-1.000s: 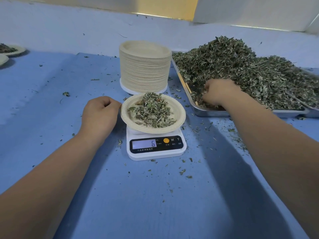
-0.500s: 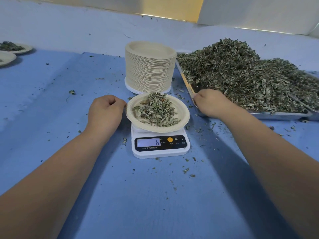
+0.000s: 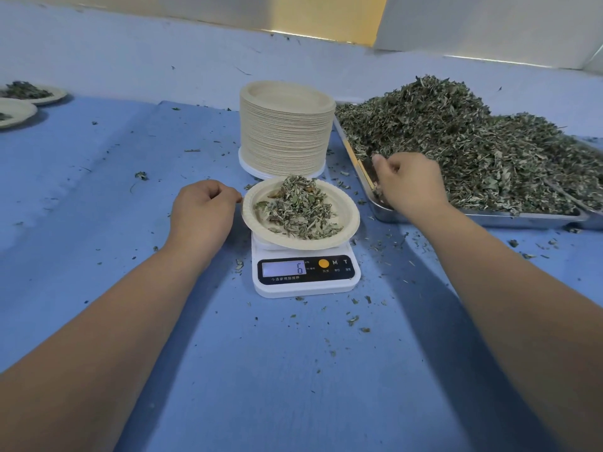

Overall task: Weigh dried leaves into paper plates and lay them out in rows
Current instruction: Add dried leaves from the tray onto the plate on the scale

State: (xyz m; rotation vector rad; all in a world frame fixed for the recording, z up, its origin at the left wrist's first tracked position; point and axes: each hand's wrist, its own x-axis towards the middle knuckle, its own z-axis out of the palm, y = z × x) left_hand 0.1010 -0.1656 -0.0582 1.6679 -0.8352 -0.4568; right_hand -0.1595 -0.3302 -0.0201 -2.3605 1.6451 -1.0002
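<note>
A paper plate (image 3: 348, 230) with a small heap of dried leaves (image 3: 298, 207) sits on a white digital scale (image 3: 306, 285) whose display reads 6. My left hand (image 3: 202, 213) rests on the blue table just left of the plate, fingers curled into a fist, a fingertip close to the rim. My right hand (image 3: 408, 184) hovers over the near left corner of the metal tray (image 3: 489, 220), fingers curled, with a few leaves showing under them. The tray holds a big pile of dried leaves (image 3: 456, 141).
A tall stack of unused paper plates (image 3: 287, 132) stands right behind the scale. Two filled plates (image 3: 54, 96) (image 3: 23, 114) lie at the far left edge. Leaf crumbs are scattered over the blue table cover (image 3: 293, 370). A pale wall rises behind.
My right hand pulled out of the leaf pile, came toward the plate, and now sits raised at the tray's near corner. The left hand and the scale reading stayed the same.
</note>
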